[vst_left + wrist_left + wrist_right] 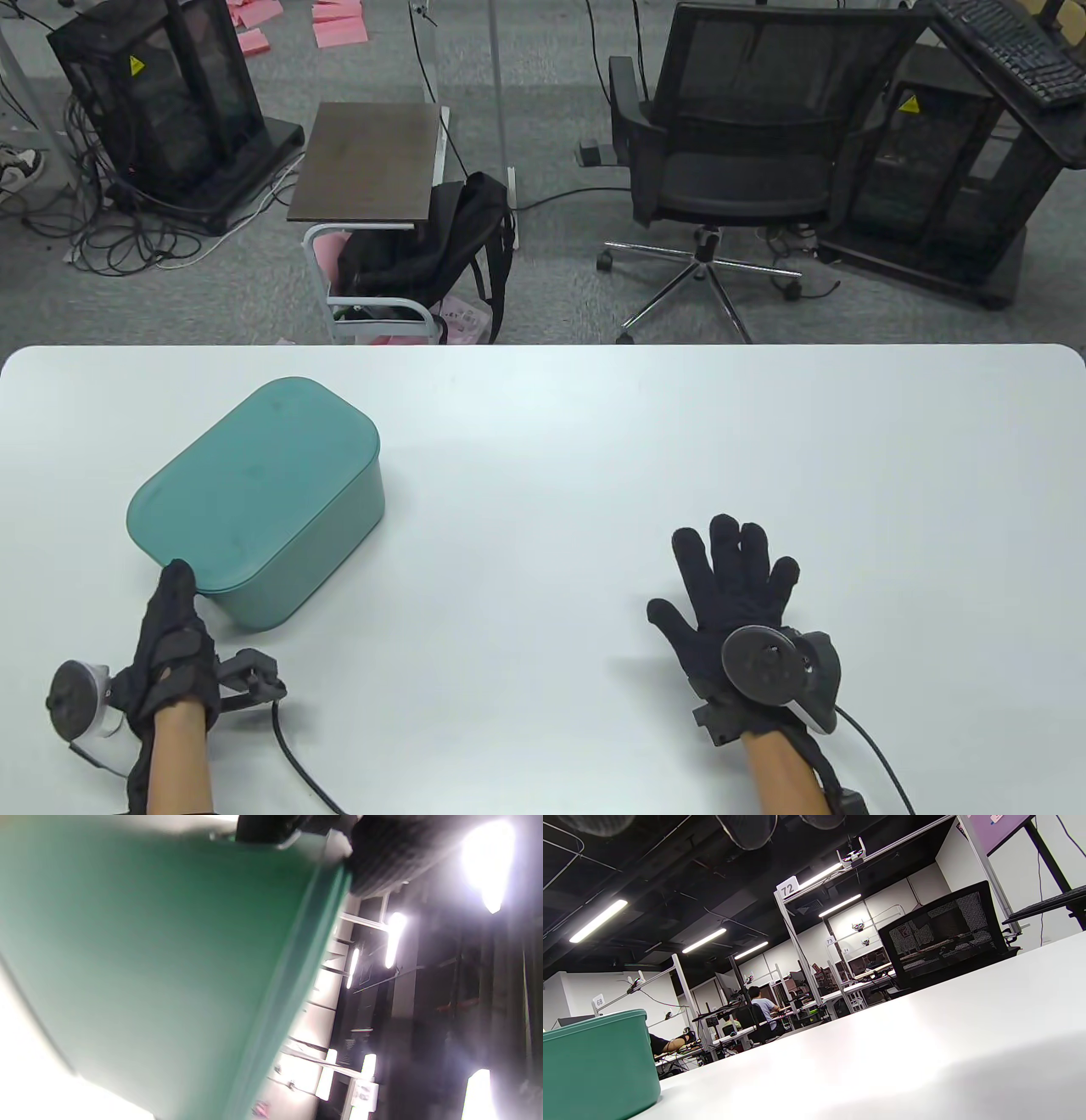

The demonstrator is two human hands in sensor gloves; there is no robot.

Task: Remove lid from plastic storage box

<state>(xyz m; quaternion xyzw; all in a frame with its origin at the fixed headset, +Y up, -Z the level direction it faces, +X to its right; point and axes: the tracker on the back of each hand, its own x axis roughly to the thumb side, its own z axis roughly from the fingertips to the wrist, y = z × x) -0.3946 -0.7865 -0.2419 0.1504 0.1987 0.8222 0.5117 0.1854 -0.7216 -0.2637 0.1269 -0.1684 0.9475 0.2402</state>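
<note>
A teal plastic storage box (pixel 318 548) with its teal lid (pixel 254 480) on stands at the table's left. My left hand (pixel 180 581) reaches to the lid's near corner. In the left wrist view the box wall (pixel 148 963) fills the frame, and gloved fingers (pixel 382 857) sit on either side of the lid's rim (pixel 297 963), pinching it. My right hand (pixel 734 569) lies flat and open on the table, fingers spread, far to the right of the box. Its fingertips (pixel 746 830) show at the top edge of the right wrist view, with the box (pixel 594 1065) at lower left.
The white table (pixel 594 441) runs the width of the view. Behind its far edge are an office chair (pixel 730 161), a small side table (pixel 369 165) with a black backpack, and black equipment racks (pixel 161 102).
</note>
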